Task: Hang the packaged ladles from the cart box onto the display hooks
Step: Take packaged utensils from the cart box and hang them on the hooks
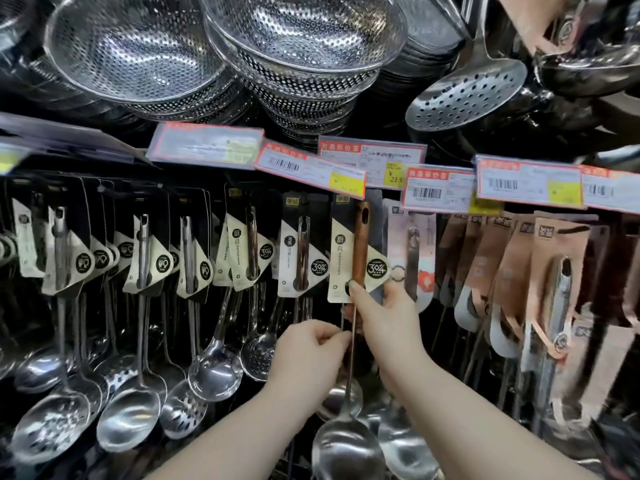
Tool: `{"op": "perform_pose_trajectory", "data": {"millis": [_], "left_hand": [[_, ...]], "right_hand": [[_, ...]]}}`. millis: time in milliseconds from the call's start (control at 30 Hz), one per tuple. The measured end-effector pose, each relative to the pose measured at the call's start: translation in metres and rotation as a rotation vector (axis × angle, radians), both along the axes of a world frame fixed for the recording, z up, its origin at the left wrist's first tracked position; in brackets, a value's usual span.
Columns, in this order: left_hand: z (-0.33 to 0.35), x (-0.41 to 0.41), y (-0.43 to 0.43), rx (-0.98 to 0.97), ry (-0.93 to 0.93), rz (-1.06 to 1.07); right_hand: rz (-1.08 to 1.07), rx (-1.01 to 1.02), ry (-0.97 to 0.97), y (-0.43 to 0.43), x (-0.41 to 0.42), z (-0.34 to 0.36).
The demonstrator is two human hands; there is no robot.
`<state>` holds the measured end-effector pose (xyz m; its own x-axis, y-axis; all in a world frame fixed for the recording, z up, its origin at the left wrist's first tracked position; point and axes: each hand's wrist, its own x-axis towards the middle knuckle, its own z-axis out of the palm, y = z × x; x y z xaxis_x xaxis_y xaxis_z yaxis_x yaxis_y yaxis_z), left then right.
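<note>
A packaged ladle with a wooden handle and a black-and-cream card hangs upright at the display rail, just right of centre. My right hand grips the lower end of its card and handle, thumb pressed near the bottom of the wooden grip. My left hand pinches the thin steel shaft below the card. The ladle's bowl hangs low near the bottom edge. The hook itself is hidden behind price tags. The cart box is out of view.
Rows of carded ladles and skimmers hang to the left, pink-carded utensils to the right. Price tags line the rail above. Perforated steel colanders and a slotted skimmer hang overhead.
</note>
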<state>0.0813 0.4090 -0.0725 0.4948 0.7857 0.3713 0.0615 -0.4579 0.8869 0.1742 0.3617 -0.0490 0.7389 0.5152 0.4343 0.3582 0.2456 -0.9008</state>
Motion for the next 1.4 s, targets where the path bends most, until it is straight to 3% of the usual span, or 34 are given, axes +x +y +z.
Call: {"op": "perform_pose_trajectory", "data": {"millis": [333,700,767,1067,1400], "left_hand": [[-0.012,0.0,0.039,0.059,0.086,0.107],[-0.007,-0.03,0.029,0.221,0.275,0.118],[-0.008,-0.038,0.023,0.272,0.318,0.139],[-0.028,-0.045,-0.03,0.53,0.575,0.104],[-0.036,-0.041,-0.121,0.732,0.714,-0.034]], "right_hand": [[-0.062,-0.089,-0.006,0.045,0.036,-0.011],[-0.023,-0.379,0.077,0.034,0.013,-0.011],[-0.059,-0.466,-0.015,0.018,0.001,-0.014],[-0.212,-0.923,-0.845,-0.087,-0.027,-0.021],[-0.266,-1.108,-0.878,-0.202,-0.012,-0.042]]}}
